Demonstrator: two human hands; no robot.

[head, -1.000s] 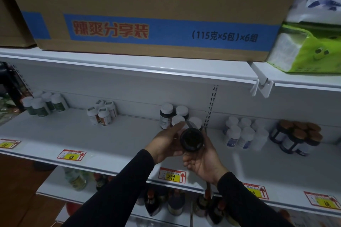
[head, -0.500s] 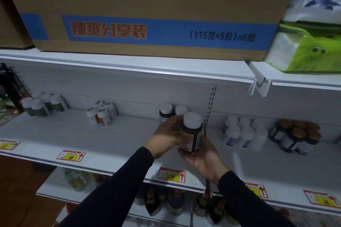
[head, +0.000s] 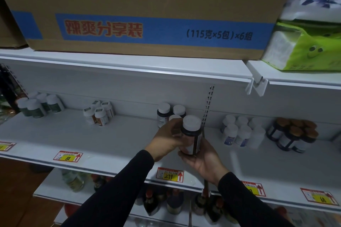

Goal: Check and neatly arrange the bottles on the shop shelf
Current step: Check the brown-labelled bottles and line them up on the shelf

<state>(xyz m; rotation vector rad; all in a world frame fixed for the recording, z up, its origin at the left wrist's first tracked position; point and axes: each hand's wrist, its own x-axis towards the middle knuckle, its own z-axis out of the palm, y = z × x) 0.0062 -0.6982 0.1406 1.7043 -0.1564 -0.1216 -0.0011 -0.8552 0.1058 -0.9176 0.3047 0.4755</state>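
Nearest to me, the right hand [head: 202,160] cupped the base of the dark bottle [head: 191,135] with loosely curled fingers, and the left hand [head: 167,139] gripped its side. A second earlier the bottle had been tipped, its bottom turned to the person; now it stood upright, white cap on top, held just above the shelf [head: 110,142]. I judged the check was finished and only the placing remained. Behind it stood three similar bottles [head: 163,114], one half hidden, so perhaps its gap was there. Further right, the white bottles [head: 239,131] waited.
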